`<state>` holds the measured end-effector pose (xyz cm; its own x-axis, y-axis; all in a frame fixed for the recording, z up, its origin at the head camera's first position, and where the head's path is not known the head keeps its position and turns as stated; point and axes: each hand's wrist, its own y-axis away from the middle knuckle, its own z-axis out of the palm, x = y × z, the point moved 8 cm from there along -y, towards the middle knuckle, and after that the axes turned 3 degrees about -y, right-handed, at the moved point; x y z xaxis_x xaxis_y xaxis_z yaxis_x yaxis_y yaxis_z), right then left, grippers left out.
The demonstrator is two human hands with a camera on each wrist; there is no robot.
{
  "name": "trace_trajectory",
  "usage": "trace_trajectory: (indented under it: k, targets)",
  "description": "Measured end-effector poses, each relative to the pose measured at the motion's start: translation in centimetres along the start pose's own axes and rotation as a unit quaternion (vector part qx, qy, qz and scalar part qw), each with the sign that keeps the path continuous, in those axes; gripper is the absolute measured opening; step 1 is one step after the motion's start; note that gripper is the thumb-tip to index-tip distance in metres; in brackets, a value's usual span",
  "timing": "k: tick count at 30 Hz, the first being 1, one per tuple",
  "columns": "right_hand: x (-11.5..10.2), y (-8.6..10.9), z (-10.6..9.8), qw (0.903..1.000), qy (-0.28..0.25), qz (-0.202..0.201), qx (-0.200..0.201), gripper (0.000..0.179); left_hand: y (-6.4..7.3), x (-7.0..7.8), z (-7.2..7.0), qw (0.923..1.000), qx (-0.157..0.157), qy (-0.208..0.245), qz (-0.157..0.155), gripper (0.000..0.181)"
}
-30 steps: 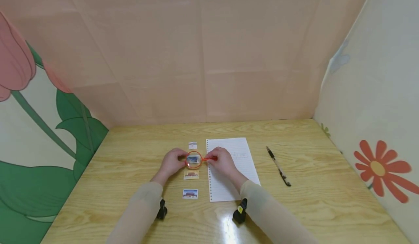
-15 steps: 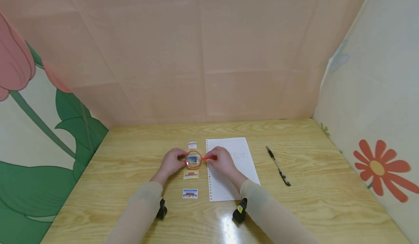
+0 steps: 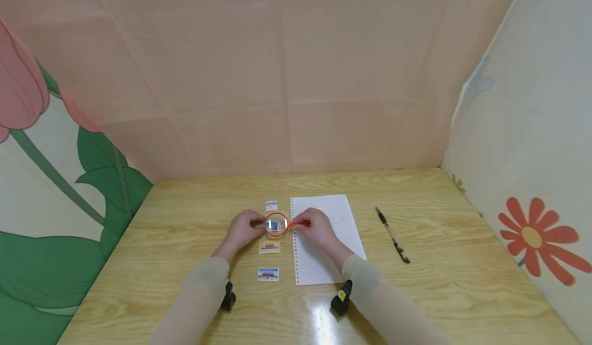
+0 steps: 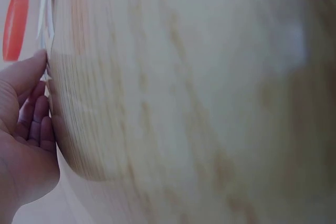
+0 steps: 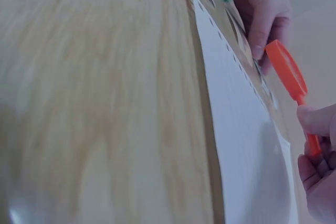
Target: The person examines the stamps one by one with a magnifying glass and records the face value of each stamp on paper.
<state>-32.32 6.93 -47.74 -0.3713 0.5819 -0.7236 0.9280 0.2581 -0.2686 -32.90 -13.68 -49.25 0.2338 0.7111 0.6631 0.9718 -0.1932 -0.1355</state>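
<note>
My right hand (image 3: 316, 227) grips the handle of a small red magnifying glass (image 5: 286, 69), with its round lens above a dark-pictured stamp (image 3: 274, 225). Light glares on the lens in the head view. On the stamp's left side, the thumb and forefinger of my left hand (image 3: 244, 228) hold its edge; the lens rim partly covers the contact. In the left wrist view, the left hand's other fingers (image 4: 37, 124) curl in near the wooden surface. A pale stamp (image 3: 271, 205) lies beyond, with a yellowish stamp (image 3: 270, 247) and a blue-and-red building stamp (image 3: 268, 274) nearer me.
Under my right hand lies a lined, hole-punched sheet (image 3: 330, 262) with faint writing near its upper part. A black-gripped pen (image 3: 392, 234) lies to its right. The wooden table (image 3: 462, 283) meets a pink backdrop behind and flower-patterned side panels.
The magnifying glass and right hand have shifted slightly to the right. Bright reflections now show on the lens. The left hand stays almost where it was.
</note>
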Motion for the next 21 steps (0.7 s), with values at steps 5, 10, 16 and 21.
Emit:
trace_trajectory:
  k: [5, 10, 16, 21]
  targets:
    - [1.1, 0.8, -2.2, 0.9999, -0.014, -0.007, 0.005, 0.009, 0.1, 0.1, 0.0, 1.0, -0.001, 0.001, -0.002, 0.026]
    - [2.9, 2.0, -6.2, 0.9995, -0.013, -0.021, 0.018, 0.009, 0.1, 0.3, 0.1, 0.9999, -0.008, 0.0, -0.011, 0.026]
    - [6.6, 4.2, -12.5, 0.9985, 0.002, 0.007, 0.055, 0.011, 0.2, 0.3, 0.0, 0.9998, -0.01, 0.002, -0.017, 0.026]
    - [9.6, 6.6, -17.5, 0.995, 0.041, 0.034, 0.085, 0.011, 0.2, 0.2, 0.0, 0.9999, -0.009, -0.001, -0.014, 0.025]
